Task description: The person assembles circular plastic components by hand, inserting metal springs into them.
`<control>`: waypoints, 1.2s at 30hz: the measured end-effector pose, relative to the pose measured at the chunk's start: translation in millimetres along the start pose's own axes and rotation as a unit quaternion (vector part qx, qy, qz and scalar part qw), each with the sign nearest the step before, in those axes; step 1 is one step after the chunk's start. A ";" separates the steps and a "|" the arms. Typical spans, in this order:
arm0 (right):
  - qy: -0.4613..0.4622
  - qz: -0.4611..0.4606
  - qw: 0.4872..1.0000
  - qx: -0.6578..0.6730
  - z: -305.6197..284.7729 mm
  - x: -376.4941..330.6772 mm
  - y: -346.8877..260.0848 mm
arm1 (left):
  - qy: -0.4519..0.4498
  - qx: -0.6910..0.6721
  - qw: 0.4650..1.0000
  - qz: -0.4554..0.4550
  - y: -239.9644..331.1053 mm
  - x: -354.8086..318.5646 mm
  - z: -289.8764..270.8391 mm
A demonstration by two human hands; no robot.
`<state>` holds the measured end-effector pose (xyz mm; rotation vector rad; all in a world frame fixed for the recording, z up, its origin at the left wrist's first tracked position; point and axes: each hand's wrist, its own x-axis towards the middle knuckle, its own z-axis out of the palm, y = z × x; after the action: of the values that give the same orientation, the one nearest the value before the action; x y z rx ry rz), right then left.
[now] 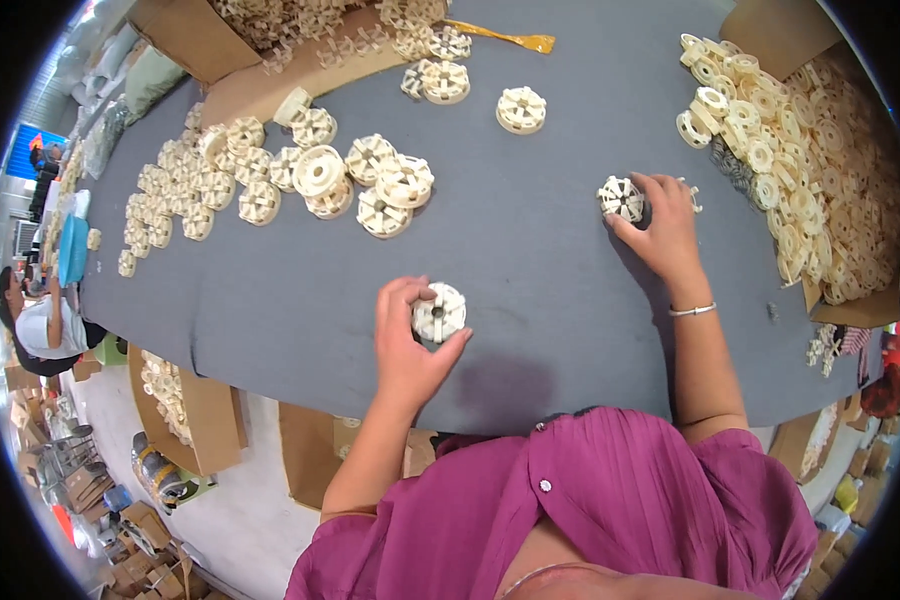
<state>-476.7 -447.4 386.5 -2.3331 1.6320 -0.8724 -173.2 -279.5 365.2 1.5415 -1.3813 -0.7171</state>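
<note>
My left hand (402, 345) is curled around a round cream plastic wheel-like part (439, 314), its thumb and fingers at the rim. The part has raised blocks around a centre hole and is close to the grey tabletop. Farther out on the right, my right hand (662, 225) grips a spoked cream plastic piece (621, 200) with dark gaps between its spokes. Another small cream piece (691, 196) shows partly behind the right fingers. A single round part (521, 110) lies apart on the table beyond both hands.
Many assembled round parts (197, 189) spread over the left of the grey table (530, 250). A heap of cream rings (800, 160) spills from a cardboard box at right. Small spoked pieces fill another box (192, 42) at the back, near a yellow strip-like tool (505, 37).
</note>
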 end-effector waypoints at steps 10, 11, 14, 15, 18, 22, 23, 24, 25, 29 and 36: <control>-0.044 -0.066 0.988 0.129 104.3 120.3 -32.9 | 0.151 0.288 0.943 0.073 -5.7 105.4 -14.6; -0.039 -0.073 0.988 0.133 107.3 124.1 -36.4 | 0.111 0.311 0.943 0.036 -11.8 109.1 -12.9; 0.022 -0.033 0.979 0.200 115.8 116.4 -81.5 | 0.121 0.297 0.947 0.027 -17.6 106.3 -17.6; -0.018 -0.037 0.958 0.285 113.3 109.0 -106.8 | 0.103 0.283 0.954 0.006 -16.4 101.2 -22.1; -0.073 -0.116 0.932 0.335 123.3 88.8 -136.4 | 0.137 0.273 0.952 0.010 6.9 96.9 -33.5; -0.132 -0.165 0.941 0.266 142.5 77.1 -135.2 | 0.291 0.282 0.912 0.067 30.2 126.1 -79.5; -0.144 -0.176 0.945 0.237 141.6 73.9 -134.2 | 0.290 0.285 0.911 0.067 30.8 141.2 -85.4; -0.159 -0.171 0.932 0.277 139.3 71.4 -141.5 | 0.236 0.330 0.913 0.044 32.8 153.9 -96.3; -0.160 -0.173 0.932 0.277 139.4 68.0 -141.4 | 0.175 0.365 0.914 0.025 29.6 168.9 -99.3; -0.119 -0.145 0.916 0.354 134.4 54.6 -131.7 | -0.030 0.488 0.868 -0.086 17.2 193.6 -90.6; -0.109 -0.087 0.902 0.409 132.5 52.0 -124.9 | 0.075 0.033 0.995 -0.061 14.4 155.9 -147.9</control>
<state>-291.8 -470.9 353.2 -1.8736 0.7410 -1.0219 -18.2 -393.3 462.3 1.7074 -1.2191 -0.6198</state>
